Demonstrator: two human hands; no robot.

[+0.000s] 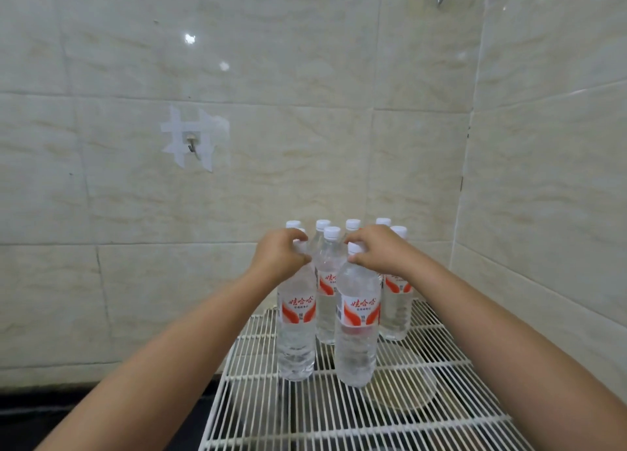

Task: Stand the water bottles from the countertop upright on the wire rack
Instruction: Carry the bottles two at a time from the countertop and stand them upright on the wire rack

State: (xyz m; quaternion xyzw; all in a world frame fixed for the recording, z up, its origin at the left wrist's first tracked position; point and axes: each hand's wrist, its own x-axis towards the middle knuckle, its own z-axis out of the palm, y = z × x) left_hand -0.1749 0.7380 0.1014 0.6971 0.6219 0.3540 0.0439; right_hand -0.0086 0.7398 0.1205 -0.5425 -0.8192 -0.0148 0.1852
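Pale marbled tiles [305, 77] covered the wall ahead of me and the one on my right, with a small hook [191, 143] taped to the tile on the left. Below them the white wire rack [424, 413] sat over a dark tabletop [68, 406], and something round and pale showed dimly through the wires, though I could not tell what it was.

My left hand [279, 255] was wrapped around the neck of the front-left bottle [296, 331], fingers curled over its cap. My right hand [376, 248] gripped the neck of the front-right bottle [357, 335], just under its white cap [355, 247]. Both bottles stood upright on the rack, near each other but apart, red labels facing me.

Behind them more bottles stood upright in rows: a middle bottle [327, 274] between my hands, another bottle [396, 301] at the right, and several white caps [353, 224] peeking over from the back, close to the wall.
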